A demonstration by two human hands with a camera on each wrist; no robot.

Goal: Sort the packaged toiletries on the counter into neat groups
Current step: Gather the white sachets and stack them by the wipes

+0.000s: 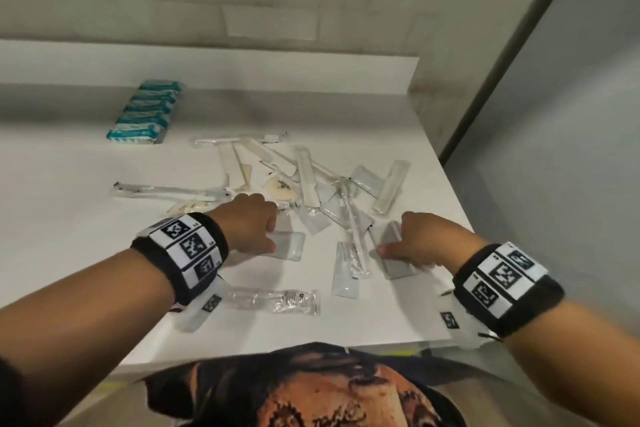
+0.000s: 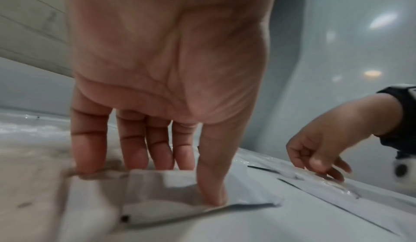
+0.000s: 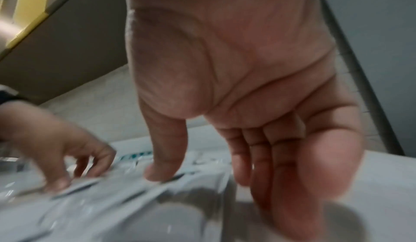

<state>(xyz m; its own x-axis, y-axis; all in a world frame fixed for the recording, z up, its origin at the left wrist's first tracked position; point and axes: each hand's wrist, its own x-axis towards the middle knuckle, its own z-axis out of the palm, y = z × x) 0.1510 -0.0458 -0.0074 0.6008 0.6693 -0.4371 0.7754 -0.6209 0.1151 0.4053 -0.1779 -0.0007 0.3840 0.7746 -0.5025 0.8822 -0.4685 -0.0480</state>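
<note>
Left hand (image 1: 251,224): fingers straight, pressing flat sachet (image 1: 291,248) on surface (image 1: 69,218) | Right hand (image 1: 420,243): fingers relaxed, thumb touching grey sachet (image 1: 394,263) | teal packets (image 1: 145,113) rowed far left

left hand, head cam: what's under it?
A flat clear sachet lying on the white counter. The left hand arches over it, fingertips on its far edge, thumb on the near edge. Contents too blurred to tell; the head view hides the part beneath the hand.

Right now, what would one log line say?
sorting underway | left hand touches flat sachet | right hand touches grey sachet | teal packs grouped
</note>
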